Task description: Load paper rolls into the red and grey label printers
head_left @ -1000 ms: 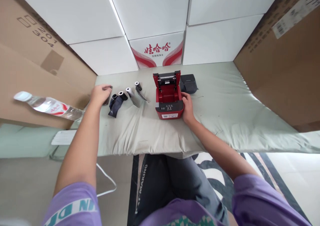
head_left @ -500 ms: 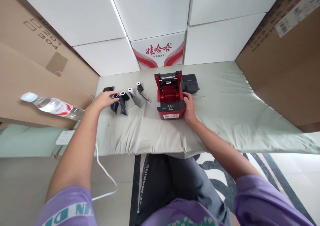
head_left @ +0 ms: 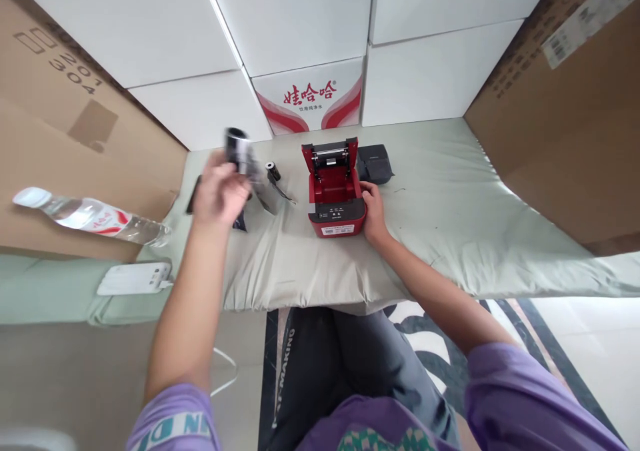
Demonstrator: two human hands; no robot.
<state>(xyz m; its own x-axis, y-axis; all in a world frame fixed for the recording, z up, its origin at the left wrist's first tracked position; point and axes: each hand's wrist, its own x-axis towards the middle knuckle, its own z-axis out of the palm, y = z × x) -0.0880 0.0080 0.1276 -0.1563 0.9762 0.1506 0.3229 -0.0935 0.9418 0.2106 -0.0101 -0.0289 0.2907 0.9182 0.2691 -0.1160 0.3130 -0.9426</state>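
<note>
A red and black receipt printer (head_left: 337, 214) stands on the green cloth with its lid raised and its paper bay bare. My right hand (head_left: 374, 212) grips its right side, the fingertips partly hidden behind the casing. Up in the air to the left, my left hand (head_left: 223, 188) is closed on a small paper roll (head_left: 237, 150), black and white and smeared by motion. Beneath and beside that hand, another roll with a loose white tail (head_left: 267, 198) and a narrow black-sided roll (head_left: 273, 170) are on the cloth. A bit of dark strip (head_left: 240, 222) shows under my wrist.
A black pouch-like object (head_left: 375, 163) lies behind the printer's right side. White cartons (head_left: 310, 98) line the back; brown cardboard boxes (head_left: 560, 151) flank both sides. At left are a water bottle (head_left: 100, 218), a white power bank (head_left: 133, 279) and a dark flat object (head_left: 193, 194).
My left hand has lifted a paper roll off the cloth, moving it up and to the right. My right hand stays on the printer. The view has shifted slightly.
</note>
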